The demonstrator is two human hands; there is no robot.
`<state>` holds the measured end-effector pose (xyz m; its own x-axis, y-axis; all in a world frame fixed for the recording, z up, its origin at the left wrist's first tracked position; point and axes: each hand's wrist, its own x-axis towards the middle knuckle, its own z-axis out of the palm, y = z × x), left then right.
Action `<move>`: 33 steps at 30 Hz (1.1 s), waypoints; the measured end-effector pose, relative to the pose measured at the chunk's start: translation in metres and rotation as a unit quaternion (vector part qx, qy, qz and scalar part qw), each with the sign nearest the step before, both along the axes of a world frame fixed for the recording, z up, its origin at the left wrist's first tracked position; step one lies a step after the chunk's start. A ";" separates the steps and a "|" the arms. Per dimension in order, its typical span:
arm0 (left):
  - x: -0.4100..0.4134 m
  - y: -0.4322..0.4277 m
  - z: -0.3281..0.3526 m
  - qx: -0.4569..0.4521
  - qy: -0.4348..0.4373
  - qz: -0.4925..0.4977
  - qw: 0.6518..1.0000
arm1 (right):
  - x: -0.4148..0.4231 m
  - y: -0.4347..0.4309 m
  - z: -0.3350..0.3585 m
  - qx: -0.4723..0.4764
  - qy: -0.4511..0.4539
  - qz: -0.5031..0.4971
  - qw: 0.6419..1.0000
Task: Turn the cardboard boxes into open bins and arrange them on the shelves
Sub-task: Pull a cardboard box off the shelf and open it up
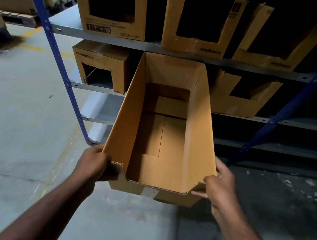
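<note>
Cut-open cardboard bin (161, 138) held off the floor, left hand (93, 161) and right hand (220, 182) each gripping a near corner equally close, long axis pointing straight ahead at the middle shelf (96, 88), between Crompton bin (104, 64) and right-hand bin (235, 106).

Open-topped cardboard box (129, 115), near wall notched, tilted, cut bins (113, 29) shelved behind

Both arms out forward. Left hand (91, 163) curled round cardboard box (161, 136) near-left corner, right hand (218, 185) grips near-right corner, thumb on top; fingers likely underneath, mostly hidden.
</note>
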<state>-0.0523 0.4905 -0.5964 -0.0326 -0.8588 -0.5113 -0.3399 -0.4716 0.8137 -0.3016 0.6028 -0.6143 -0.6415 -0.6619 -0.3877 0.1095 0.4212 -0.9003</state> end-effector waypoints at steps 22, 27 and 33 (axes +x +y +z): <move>-0.025 -0.019 -0.017 -0.066 0.062 0.055 0.994 | -0.031 -0.033 -0.020 -0.049 0.036 -0.006 0.998; -0.042 -0.062 -0.029 -0.059 0.089 0.043 0.993 | -0.047 -0.075 -0.022 -0.064 0.061 -0.037 0.995; -0.069 -0.134 -0.031 -0.041 0.126 0.070 0.989 | -0.059 -0.139 -0.019 -0.136 0.112 -0.084 0.981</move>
<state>-0.1213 0.3565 -0.6279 -0.0286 -0.9020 -0.4308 -0.0580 -0.4288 0.9015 -0.3605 0.4637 -0.6334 -0.7992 -0.5990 -0.0496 -0.0556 0.1559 -0.9862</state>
